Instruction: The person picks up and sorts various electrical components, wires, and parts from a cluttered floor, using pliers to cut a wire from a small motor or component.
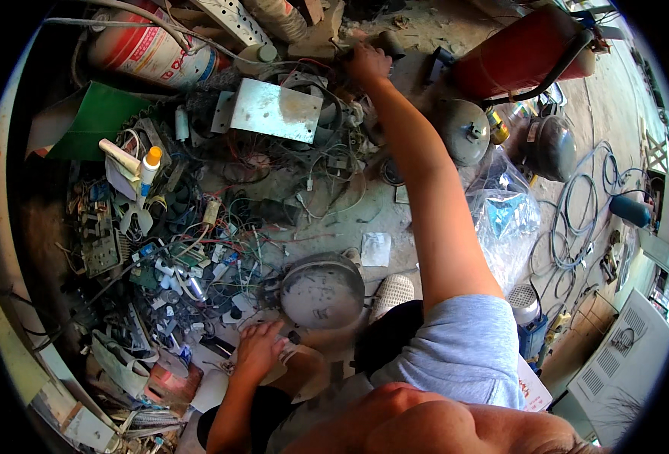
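Note:
My right arm stretches far forward, and my right hand (368, 63) is at the top of the view with its fingers bent down among the clutter. Whatever they close on is hidden beneath them. Just beyond it lies a dark grey cylindrical piece (386, 44). My left hand (259, 349) hangs low near my knee, its fingers loosely stretched and holding nothing I can see. Ahead of it lies a round, dusty dark metal vessel (322, 291). A heap of wires and small electronic parts (213, 257) spreads beside it on the left.
A metal box (275, 110) sits on tangled wires. Red cylinders (512, 57) lie at far right and far left. Two rounded metal tanks (463, 132) stand beyond my arm, near a clear plastic bag (505, 219). Coiled grey cable (577, 216) lies on the floor at right.

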### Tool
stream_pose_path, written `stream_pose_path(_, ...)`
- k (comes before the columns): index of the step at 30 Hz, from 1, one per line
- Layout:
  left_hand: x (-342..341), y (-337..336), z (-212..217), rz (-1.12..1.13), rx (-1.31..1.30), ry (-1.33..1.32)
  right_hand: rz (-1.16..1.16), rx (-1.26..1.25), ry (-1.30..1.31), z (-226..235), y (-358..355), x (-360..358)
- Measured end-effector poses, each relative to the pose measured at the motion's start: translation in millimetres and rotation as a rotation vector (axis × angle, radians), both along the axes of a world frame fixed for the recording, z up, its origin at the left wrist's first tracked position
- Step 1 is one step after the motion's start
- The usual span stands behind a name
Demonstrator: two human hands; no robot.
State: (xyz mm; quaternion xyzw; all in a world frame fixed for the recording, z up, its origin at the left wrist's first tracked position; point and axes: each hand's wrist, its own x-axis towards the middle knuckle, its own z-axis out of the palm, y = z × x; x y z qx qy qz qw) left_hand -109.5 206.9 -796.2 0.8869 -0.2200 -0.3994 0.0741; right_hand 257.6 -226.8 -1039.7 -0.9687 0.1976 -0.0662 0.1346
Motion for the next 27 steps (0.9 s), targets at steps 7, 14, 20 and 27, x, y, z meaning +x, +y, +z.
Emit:
stream_pose_path(7, 1, -3, 1, 0.032, 0.023, 0.071, 0.078, 0.465, 0.113, 36, -50, 5)
stream_pose_path(14, -2, 1, -3, 0.065, 0.036, 0.095, -0.182, 0.387, -0.246, 27, -98, 12)
stream_pose_path(20, -1, 0, -1, 0.049, 0.008, 0.085, -0.581, -0.111, 0.178, 31, -109, -26)
stream_pose_path(27, 0, -2, 1, 0.035, 0.014, 0.082, -0.337, 0.560, 0.179, 37, -143, -43)
